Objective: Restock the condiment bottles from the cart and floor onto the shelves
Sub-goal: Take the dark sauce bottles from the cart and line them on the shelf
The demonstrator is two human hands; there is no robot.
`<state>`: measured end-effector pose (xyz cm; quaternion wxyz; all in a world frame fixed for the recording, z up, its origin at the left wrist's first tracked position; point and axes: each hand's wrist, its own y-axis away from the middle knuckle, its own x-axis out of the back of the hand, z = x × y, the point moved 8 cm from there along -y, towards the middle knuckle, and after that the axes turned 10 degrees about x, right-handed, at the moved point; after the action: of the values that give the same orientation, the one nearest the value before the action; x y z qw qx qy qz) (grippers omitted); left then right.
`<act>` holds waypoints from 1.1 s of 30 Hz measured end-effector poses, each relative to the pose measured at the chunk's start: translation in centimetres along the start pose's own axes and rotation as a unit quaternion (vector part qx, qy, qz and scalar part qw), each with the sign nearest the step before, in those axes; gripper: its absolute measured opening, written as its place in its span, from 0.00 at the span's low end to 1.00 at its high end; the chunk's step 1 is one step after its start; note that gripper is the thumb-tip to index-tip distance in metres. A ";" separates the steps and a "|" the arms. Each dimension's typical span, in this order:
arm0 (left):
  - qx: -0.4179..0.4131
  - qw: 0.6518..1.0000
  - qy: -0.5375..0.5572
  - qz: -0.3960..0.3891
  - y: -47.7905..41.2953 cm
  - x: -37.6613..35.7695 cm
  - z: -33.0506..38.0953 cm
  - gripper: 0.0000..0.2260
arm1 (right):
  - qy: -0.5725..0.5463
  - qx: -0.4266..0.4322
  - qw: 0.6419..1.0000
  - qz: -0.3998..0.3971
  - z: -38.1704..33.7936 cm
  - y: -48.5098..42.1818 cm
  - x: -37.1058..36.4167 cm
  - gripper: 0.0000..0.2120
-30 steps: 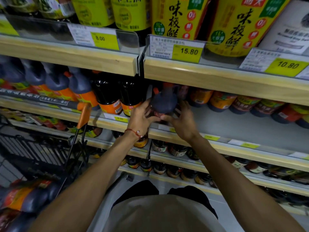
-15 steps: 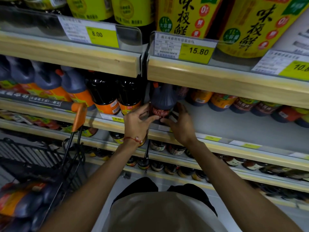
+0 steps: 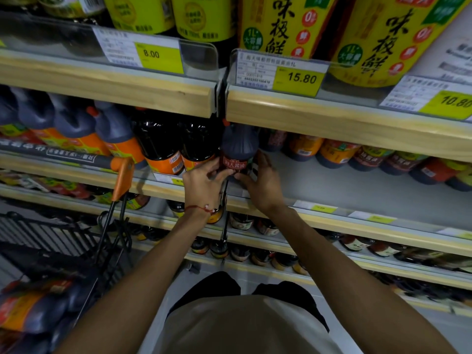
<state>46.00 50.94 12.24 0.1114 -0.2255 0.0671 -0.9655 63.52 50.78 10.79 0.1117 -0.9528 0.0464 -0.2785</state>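
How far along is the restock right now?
Done: orange-label bottles fill the left section of the shelf. In hand: the left hand and right hand grip a red-label bottle at the shelf front. Left: bare shelf stretches to its right, and spare bottles lie in the cart.

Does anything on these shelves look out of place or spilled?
No spills or damage. The right-side bottles sit far back on the shelf, while the held bottle and left row stand near its edge.
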 end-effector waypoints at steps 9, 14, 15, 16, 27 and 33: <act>-0.038 0.981 -0.181 -0.063 1.7 1.5 2.0 0.18 | 0.215 -0.005 0.976 -0.028 -3.4 4.2 3.1 0.21; -0.110 0.928 -0.347 -0.072 3.7 3.6 4.0 0.21 | 0.337 0.048 0.937 -0.073 -6.5 6.2 4.1 0.22; -0.123 0.915 -0.377 -0.070 4.2 4.0 4.3 0.22 | 0.349 0.061 0.932 -0.080 -7.1 6.6 4.3 0.23; -0.132 0.903 -0.403 -0.072 4.5 4.3 4.5 0.23 | 0.354 0.077 0.928 -0.086 -7.7 7.0 4.4 0.24; -0.087 0.865 -0.495 -0.022 14.5 10.1 5.3 0.25 | 0.339 0.257 0.891 -0.160 -11.2 13.9 3.3 0.24; 0.019 0.846 -0.532 0.022 25.7 14.6 5.1 0.27 | 0.299 0.344 0.867 -0.203 -13.4 20.6 1.7 0.24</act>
<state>40.28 22.13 18.34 0.1559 -0.7006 -0.0156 -0.6961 57.16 28.03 17.71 0.3543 -0.7135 -0.2157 -0.5647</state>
